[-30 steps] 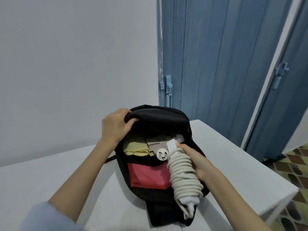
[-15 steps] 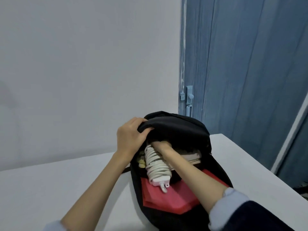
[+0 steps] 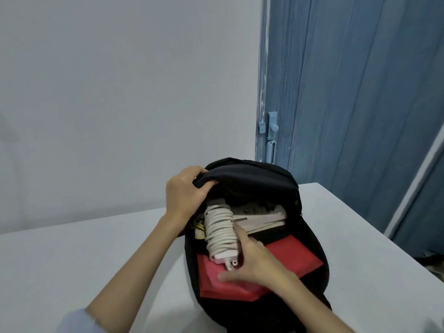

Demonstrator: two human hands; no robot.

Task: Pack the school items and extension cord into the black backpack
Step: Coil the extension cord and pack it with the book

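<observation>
Left hand (image 3: 185,191) is clenched on the top flap of the black fabric backpack (image 3: 276,186), thumb under the rim, holding the mouth wide. Right hand (image 3: 252,263) rests against the white coiled extension cord (image 3: 219,228), fingers loosely spread w/ the thumb flat on the red folder (image 3: 293,258); no real grasp on the cord, more a press at its lower end. Cord lies inside the bag on the left, plug end nearest the camera. Beside it: white books (image 3: 262,216), titles too blurred to read. Something yellow (image 3: 199,228) is mostly hidden behind the cord. Bag sits near the white table's (image 3: 72,260) far right corner; its bottom is cut off by the right forearm.
</observation>
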